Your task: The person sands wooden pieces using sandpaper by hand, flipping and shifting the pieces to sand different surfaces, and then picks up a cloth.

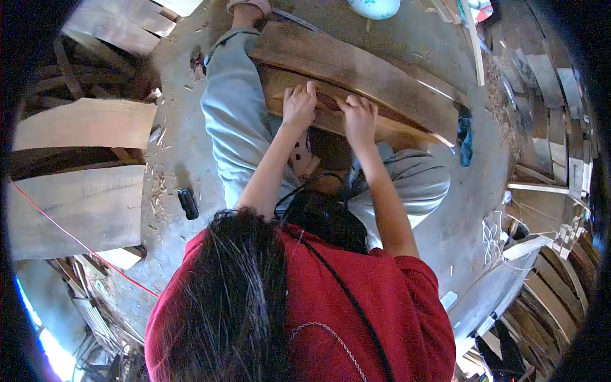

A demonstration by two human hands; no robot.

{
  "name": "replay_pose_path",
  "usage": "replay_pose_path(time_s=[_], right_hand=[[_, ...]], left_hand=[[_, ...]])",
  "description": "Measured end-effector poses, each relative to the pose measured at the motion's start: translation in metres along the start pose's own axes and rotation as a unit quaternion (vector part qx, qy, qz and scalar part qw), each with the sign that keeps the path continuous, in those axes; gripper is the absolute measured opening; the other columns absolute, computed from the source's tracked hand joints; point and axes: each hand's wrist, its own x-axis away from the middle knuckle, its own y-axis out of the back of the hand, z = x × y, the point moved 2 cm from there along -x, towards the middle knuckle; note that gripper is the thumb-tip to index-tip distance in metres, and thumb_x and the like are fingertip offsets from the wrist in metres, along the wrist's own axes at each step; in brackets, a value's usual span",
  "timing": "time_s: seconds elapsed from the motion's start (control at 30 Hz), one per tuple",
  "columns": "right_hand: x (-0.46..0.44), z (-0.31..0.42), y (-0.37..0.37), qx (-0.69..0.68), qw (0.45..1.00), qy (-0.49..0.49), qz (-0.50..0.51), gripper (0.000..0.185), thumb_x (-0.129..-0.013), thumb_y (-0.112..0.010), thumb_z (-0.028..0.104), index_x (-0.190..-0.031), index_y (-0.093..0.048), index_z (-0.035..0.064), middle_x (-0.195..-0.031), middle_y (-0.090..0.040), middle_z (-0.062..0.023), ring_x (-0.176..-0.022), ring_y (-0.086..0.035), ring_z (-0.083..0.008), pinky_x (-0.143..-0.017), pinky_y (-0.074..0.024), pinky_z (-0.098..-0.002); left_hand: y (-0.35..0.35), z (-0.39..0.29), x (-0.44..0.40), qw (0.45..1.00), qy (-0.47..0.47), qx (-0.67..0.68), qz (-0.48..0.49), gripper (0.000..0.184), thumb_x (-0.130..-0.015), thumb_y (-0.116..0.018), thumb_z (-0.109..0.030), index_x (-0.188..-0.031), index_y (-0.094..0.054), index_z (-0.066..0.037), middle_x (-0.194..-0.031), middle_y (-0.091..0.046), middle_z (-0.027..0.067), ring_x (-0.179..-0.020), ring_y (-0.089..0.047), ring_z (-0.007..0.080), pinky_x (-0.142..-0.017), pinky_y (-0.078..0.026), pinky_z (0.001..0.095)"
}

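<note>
Shavings [159, 204] litter the floor [170, 249] left of the legs [232, 121]. Left hand [299, 108]: fingers curled at the wooden board [407, 132]; steady it. Right hand [360, 122]: fingers bent at the same board; apply even pressure. Whether either hand grips firmly cannot be told.

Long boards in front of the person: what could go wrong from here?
The left hand and right hand are bare and close to the edges of the long boards, so a splinter seems possible. Fingers could also get pinched if the boards shift together. The boards lie close to the bent legs, so a slip might knock them.
</note>
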Motion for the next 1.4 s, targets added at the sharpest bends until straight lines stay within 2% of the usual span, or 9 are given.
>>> replay_pose_path(time_s=[0.17, 0.27, 0.37, 0.5, 0.7, 0.73, 0.93, 1.13, 1.4], right_hand=[[0.038, -0.073, 0.032, 0.080, 0.991, -0.077, 0.072, 0.031, -0.077, -0.064, 0.025, -0.108, -0.068, 0.0192, -0.093, -0.061, -0.0018, -0.096, -0.055, -0.0238, -0.083, -0.0402, -0.0403], [0.058, -0.119, 0.008, 0.024, 0.989, -0.090, 0.114, 0.033, -0.083, -0.054, 0.014, -0.112, -0.066, 0.0208, -0.105, -0.062, -0.0033, -0.106, -0.056, -0.0296, -0.095, -0.0405, -0.0448], [0.052, -0.094, 0.007, 0.089, 0.995, -0.037, 0.025, 0.031, -0.077, -0.062, 0.015, -0.107, -0.067, 0.0126, -0.093, -0.060, -0.0050, -0.091, -0.056, -0.0267, -0.085, -0.0447, -0.0370], [0.023, -0.030, 0.001, -0.030, 0.999, -0.018, 0.003, 0.027, -0.079, -0.057, 0.010, -0.105, -0.066, 0.0091, -0.097, -0.060, -0.0062, -0.094, -0.056, -0.0263, -0.086, -0.0454, -0.0372], [0.020, 0.008, 0.012, 0.002, 0.999, -0.008, 0.047, 0.051, -0.091, -0.049, 0.028, -0.135, -0.041, 0.0043, -0.111, -0.054, -0.0096, -0.109, -0.051, -0.0280, -0.098, -0.0375, -0.0423], [0.029, -0.008, 0.010, 0.006, 0.994, -0.030, 0.107, 0.060, -0.094, -0.046, 0.035, -0.142, -0.029, 0.0033, -0.126, -0.049, -0.0135, -0.121, -0.044, -0.0300, -0.106, -0.0302, -0.0432], [0.069, -0.063, 0.021, -0.008, 0.984, -0.158, 0.077, 0.068, -0.093, -0.044, 0.044, -0.144, -0.025, 0.0032, -0.148, -0.026, -0.0192, -0.136, -0.027, -0.0361, -0.110, -0.0222, -0.0491], [0.030, 0.042, 0.002, -0.134, 0.987, -0.083, 0.041, 0.071, -0.091, -0.049, 0.044, -0.144, -0.024, 0.0027, -0.148, -0.027, -0.0186, -0.135, -0.027, -0.0383, -0.108, -0.0230, -0.0533], [0.078, -0.071, 0.014, 0.000, 0.980, -0.183, 0.075, 0.072, -0.092, -0.044, 0.048, -0.144, -0.025, 0.0029, -0.148, -0.028, -0.0189, -0.136, -0.026, -0.0365, -0.111, -0.0206, -0.0480]], left_hand=[[0.003, -0.001, 0.000, 0.999, 0.016, 0.014, 0.029, 0.050, -0.066, -0.070, -0.009, -0.110, -0.045, -0.006, -0.087, -0.064, 0.0088, -0.097, -0.059, 0.0251, -0.084, -0.040, 0.0386], [0.012, -0.005, -0.001, 0.999, 0.029, 0.024, 0.033, 0.052, -0.066, -0.071, -0.009, -0.111, -0.045, -0.006, -0.088, -0.064, 0.0083, -0.098, -0.059, 0.0245, -0.084, -0.040, 0.0387], [0.006, -0.003, 0.000, 0.998, 0.023, 0.054, -0.003, 0.053, -0.065, -0.071, -0.008, -0.111, -0.045, -0.007, -0.088, -0.064, 0.0078, -0.098, -0.059, 0.0237, -0.084, -0.040, 0.0386], [0.009, -0.004, 0.004, 0.998, 0.006, 0.044, -0.036, 0.053, -0.064, -0.070, -0.007, -0.112, -0.046, -0.008, -0.090, -0.063, 0.0070, -0.097, -0.059, 0.0226, -0.083, -0.041, 0.0380], [-0.003, -0.003, 0.003, 0.998, 0.011, -0.026, -0.056, 0.058, -0.066, -0.072, -0.011, -0.118, -0.045, -0.008, -0.104, -0.058, 0.0078, -0.099, -0.057, 0.0239, -0.083, -0.040, 0.0382], [0.004, -0.006, 0.002, 0.999, 0.021, -0.015, -0.027, 0.059, -0.067, -0.073, -0.013, -0.118, -0.045, -0.007, -0.105, -0.057, 0.0077, -0.100, -0.057, 0.0240, -0.083, -0.040, 0.0385], [0.007, -0.009, 0.000, 0.999, 0.030, 0.002, 0.022, 0.064, -0.068, -0.077, -0.022, -0.120, -0.044, -0.007, -0.108, -0.056, 0.0078, -0.103, -0.055, 0.0238, -0.085, -0.040, 0.0400], [-0.003, -0.004, 0.000, 0.999, 0.021, -0.037, 0.005, 0.064, -0.067, -0.073, -0.012, -0.123, -0.042, -0.008, -0.109, -0.055, 0.0081, -0.107, -0.054, 0.0244, -0.086, -0.040, 0.0404], [-0.002, -0.005, 0.003, 0.999, 0.020, 0.031, -0.016, 0.062, -0.069, -0.065, -0.003, -0.126, -0.040, -0.009, -0.111, -0.055, 0.0088, -0.106, -0.054, 0.0256, -0.087, -0.039, 0.0406]])
